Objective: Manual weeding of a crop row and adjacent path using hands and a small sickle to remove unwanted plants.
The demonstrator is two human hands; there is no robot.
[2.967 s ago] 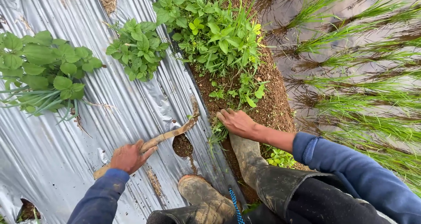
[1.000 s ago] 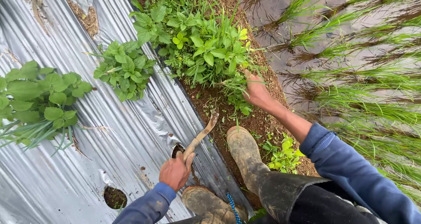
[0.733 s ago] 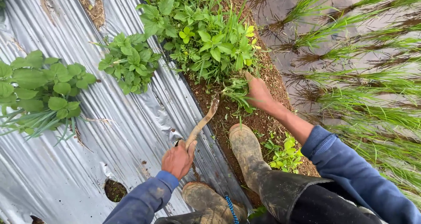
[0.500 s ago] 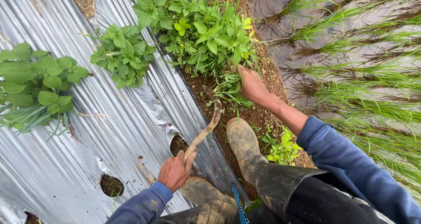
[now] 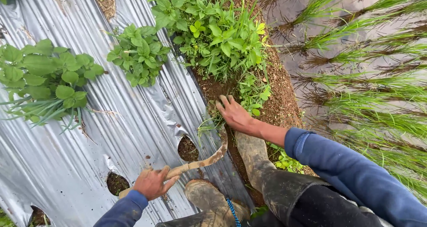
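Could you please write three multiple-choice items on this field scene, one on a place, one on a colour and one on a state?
1. Where does the right hand rest?
A. on the silver plastic mulch sheet
B. on the weeds at the edge of the soil strip
C. on a boot

2. What colour are the sleeves?
A. blue
B. red
C. white

3. How does the left hand stand?
A. open and empty
B. closed round the handle of the curved sickle
C. flat on the soil

Answers: 1 B, its fingers lie in the weeds beside the bare soil; 2 A, both sleeves are blue; 3 B, its fingers wrap the handle of the curved sickle.
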